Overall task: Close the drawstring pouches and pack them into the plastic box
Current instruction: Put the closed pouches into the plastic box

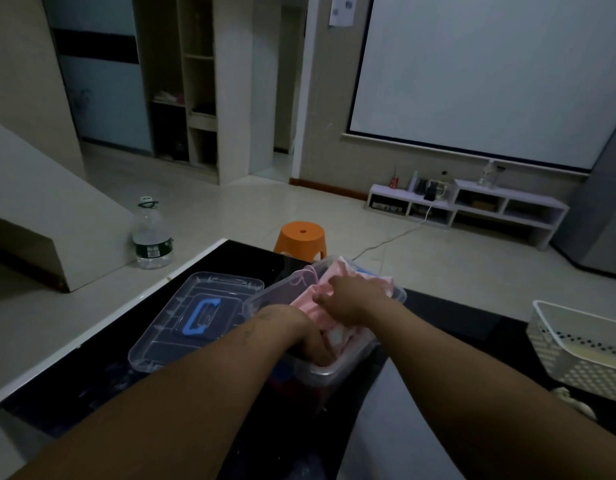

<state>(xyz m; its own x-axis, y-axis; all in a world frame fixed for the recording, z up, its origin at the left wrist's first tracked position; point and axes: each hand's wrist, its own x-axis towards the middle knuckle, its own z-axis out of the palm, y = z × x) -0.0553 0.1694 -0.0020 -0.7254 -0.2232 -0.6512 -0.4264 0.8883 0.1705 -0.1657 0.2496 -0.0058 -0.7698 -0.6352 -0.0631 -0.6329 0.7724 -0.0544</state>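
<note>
Pink fabric drawstring pouches filled clear plastic box, left hand and right hand flat, pressing them, grip unclear.

Clear plastic box sitting on black glossy table, pink drawstring pouches lying in it. My left hand and right hand pressing on pouches inside. Clear lid with blue handle lying left of box. White perforated basket sitting far right. Orange plastic stool standing behind table.
</note>
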